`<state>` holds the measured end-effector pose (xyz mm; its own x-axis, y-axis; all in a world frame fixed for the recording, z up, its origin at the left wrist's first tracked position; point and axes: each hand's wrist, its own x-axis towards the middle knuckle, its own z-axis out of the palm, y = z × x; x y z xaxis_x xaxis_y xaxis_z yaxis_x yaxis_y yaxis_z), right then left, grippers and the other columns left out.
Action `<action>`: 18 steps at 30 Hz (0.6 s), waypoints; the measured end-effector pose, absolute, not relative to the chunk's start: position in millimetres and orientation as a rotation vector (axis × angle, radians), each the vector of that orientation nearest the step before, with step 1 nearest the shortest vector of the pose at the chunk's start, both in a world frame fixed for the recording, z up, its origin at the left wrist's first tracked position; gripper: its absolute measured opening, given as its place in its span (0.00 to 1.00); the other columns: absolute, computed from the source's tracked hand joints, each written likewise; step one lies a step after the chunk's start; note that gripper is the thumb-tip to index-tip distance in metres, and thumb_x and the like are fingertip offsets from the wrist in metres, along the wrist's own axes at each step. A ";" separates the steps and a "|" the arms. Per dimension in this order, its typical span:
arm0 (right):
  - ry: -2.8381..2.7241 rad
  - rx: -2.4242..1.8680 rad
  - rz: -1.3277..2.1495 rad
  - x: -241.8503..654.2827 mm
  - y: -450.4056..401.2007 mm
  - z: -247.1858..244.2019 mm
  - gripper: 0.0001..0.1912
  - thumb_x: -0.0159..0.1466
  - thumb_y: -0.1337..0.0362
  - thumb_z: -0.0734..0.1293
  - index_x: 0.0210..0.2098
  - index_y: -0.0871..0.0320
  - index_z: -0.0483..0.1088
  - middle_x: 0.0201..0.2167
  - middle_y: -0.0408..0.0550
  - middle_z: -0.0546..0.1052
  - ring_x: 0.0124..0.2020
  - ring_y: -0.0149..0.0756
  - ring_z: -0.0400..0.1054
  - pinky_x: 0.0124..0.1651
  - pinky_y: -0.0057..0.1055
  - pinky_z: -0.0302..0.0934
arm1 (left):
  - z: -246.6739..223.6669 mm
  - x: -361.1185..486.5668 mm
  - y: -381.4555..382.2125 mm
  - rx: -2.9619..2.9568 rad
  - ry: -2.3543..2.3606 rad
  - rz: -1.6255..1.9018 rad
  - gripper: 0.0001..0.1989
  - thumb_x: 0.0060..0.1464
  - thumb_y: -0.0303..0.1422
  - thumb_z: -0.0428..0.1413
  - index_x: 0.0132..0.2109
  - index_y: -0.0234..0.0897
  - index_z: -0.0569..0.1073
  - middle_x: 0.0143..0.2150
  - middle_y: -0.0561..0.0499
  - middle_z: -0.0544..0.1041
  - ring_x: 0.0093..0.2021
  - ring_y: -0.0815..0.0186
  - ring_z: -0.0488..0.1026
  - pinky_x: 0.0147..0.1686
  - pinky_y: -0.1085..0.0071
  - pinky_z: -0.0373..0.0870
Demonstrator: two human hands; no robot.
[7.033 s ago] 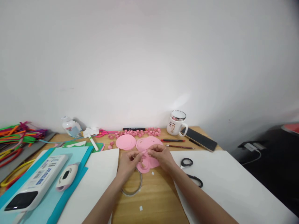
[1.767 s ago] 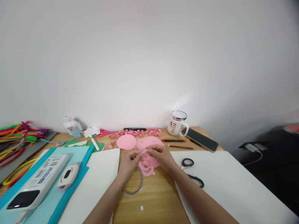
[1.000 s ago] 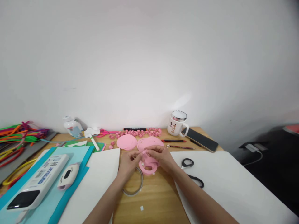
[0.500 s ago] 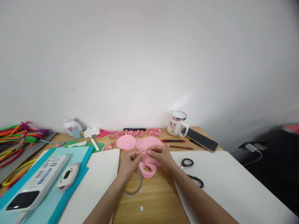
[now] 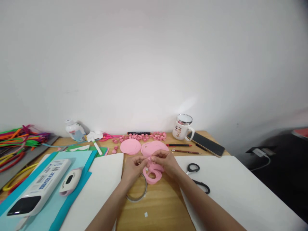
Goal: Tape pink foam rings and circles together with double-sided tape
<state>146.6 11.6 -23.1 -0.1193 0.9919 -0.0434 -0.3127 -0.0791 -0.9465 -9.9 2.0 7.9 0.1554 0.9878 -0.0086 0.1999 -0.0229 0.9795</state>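
Between my two hands hangs a pink paper spiral strip (image 5: 154, 178), its loops dangling toward the wooden table. My left hand (image 5: 133, 168) pinches its upper part from the left, thumb and forefinger pressed together. From the right, my right hand (image 5: 166, 162) pinches the same strip close to the left fingertips. The exact spot they grip is partly hidden by the fingers. A roll of tape (image 5: 145, 189) lies partly under my left wrist. Just behind the hands are flat pink paper circles (image 5: 154, 146) and another stack of pink circles (image 5: 130, 146).
Black-handled scissors (image 5: 201, 186) lie on white paper (image 5: 235, 192) at the right. Behind stand a mug (image 5: 181, 130), a phone (image 5: 208, 144), pencils (image 5: 185, 151) and many small pink paper pieces (image 5: 144, 137). To the left are a white device (image 5: 39, 189) and a glue bottle (image 5: 75, 131).
The dangling pink loops have shifted slightly and turned a little. Both hands keep their pinch in nearly the same place.
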 end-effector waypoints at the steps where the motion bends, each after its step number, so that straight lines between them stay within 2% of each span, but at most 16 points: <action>1: -1.007 -0.963 1.462 146.4 11.5 -22.9 0.10 0.42 0.63 0.74 0.23 0.60 0.73 0.21 0.43 0.75 0.23 0.28 0.65 0.30 0.26 0.59 | 8.8 -9.8 1.7 1.429 1.234 0.992 0.13 0.41 0.40 0.58 0.25 0.32 0.76 0.19 0.50 0.74 0.17 0.71 0.63 0.16 0.78 0.55; 8: -0.992 -0.960 1.514 145.9 11.4 -22.3 0.14 0.44 0.60 0.73 0.29 0.61 0.75 0.26 0.48 0.77 0.27 0.31 0.67 0.32 0.28 0.61 | 7.0 -12.2 3.8 1.423 1.261 1.027 0.11 0.41 0.37 0.57 0.27 0.31 0.77 0.22 0.49 0.75 0.21 0.69 0.66 0.19 0.77 0.60; 18: -1.006 -0.947 1.460 147.2 13.1 -25.1 0.10 0.42 0.62 0.74 0.23 0.60 0.72 0.21 0.42 0.75 0.23 0.27 0.65 0.30 0.26 0.59 | 10.3 -9.9 1.5 1.375 1.232 0.985 0.14 0.39 0.39 0.59 0.27 0.31 0.77 0.21 0.49 0.74 0.19 0.71 0.64 0.18 0.78 0.57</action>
